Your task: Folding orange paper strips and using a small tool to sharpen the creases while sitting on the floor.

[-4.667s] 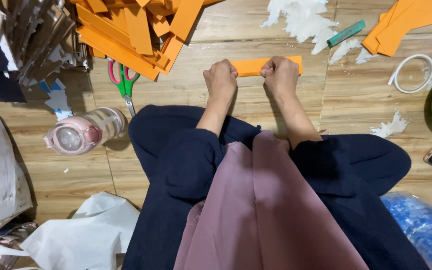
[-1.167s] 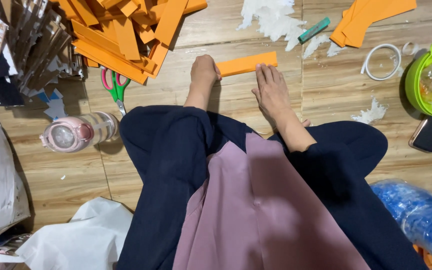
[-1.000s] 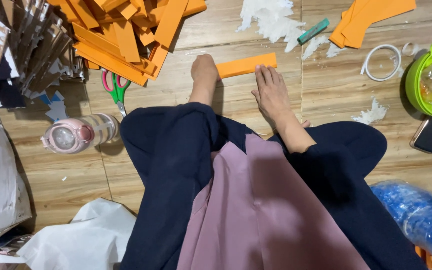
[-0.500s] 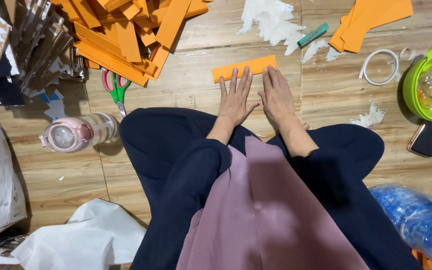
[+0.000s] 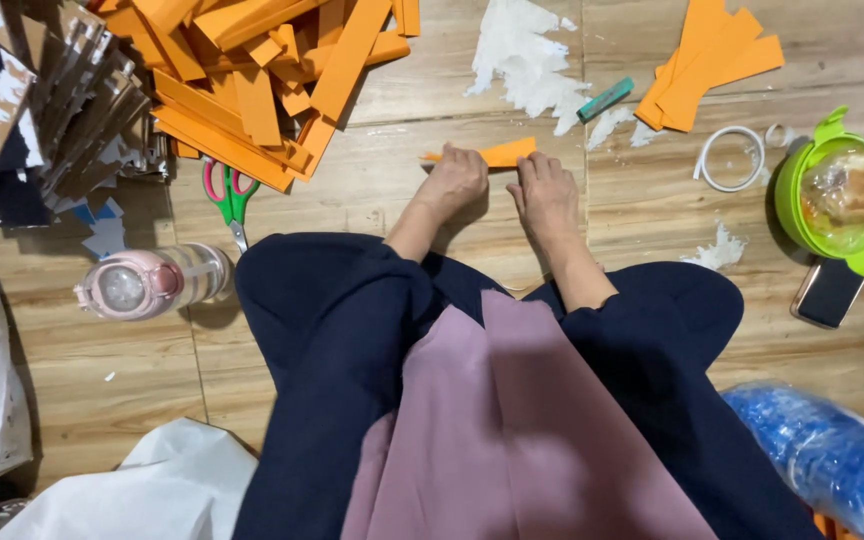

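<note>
Left hand [image 5: 455,183] is curled into a loose fist, grip closed down on the left part of the orange paper strip [image 5: 505,154], knuckles up, fingertips hidden under the hand so exact pinch can't be told. Right hand [image 5: 546,190] lies flatter, fingers [image 5: 535,166] bent and pressed on the strip's near edge at its right part; grip half closed, touching and pinning more than clasping. Strip lies flat on the wooden floor [image 5: 372,190] just ahead of the knees, long axis running left-right across the view, slightly tilted, right end a bit farther away, thin pointed left end poking out past the left hand. Only the middle and ends show between and beside the hands. Upper left, a big heap of orange strips [image 5: 252,70], well apart from the hands; scissors with pink and green handles [image 5: 230,195] just below the heap. Pink-lidded bottle [image 5: 152,283] lies on its side at left. Upper right, a smaller orange stack [image 5: 707,70], a teal marker [image 5: 606,99], white paper scraps [image 5: 527,60], a white ring [image 5: 732,158], a green lidded bowl [image 5: 837,190] and a phone [image 5: 830,292].
</note>
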